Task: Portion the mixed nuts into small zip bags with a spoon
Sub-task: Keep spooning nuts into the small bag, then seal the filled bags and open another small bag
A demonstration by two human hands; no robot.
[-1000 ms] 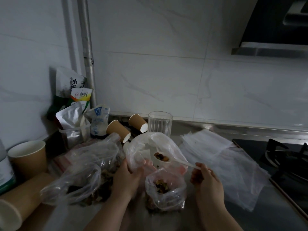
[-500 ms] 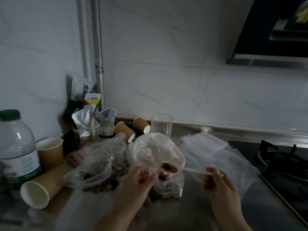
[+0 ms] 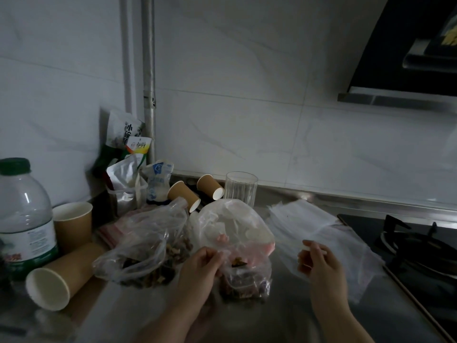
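Observation:
A small zip bag (image 3: 244,280) partly filled with mixed nuts stands on the steel counter. My left hand (image 3: 200,266) pinches its left rim. My right hand (image 3: 319,263) grips the handle of a white plastic spoon (image 3: 254,234), whose pale bowl shows blurred inside the big clear bag (image 3: 222,219) behind the small one. I cannot tell whether the bowl holds nuts. Another large clear bag of nuts (image 3: 146,258) lies to the left. A stack of flat zip bags (image 3: 321,231) lies under and behind my right hand.
A water bottle (image 3: 24,219) and paper cups (image 3: 71,224) (image 3: 49,285) crowd the left. Two tipped cups (image 3: 183,194) (image 3: 210,189), a glass (image 3: 241,186) and snack packets (image 3: 126,144) stand at the back. A gas hob (image 3: 415,248) lies right, under a range hood (image 3: 408,58).
The spoon carried nuts to the small bag's mouth, and its bowl now sits higher, inside the big bag. My left hand keeps hold of the small bag's rim. The view has shifted.

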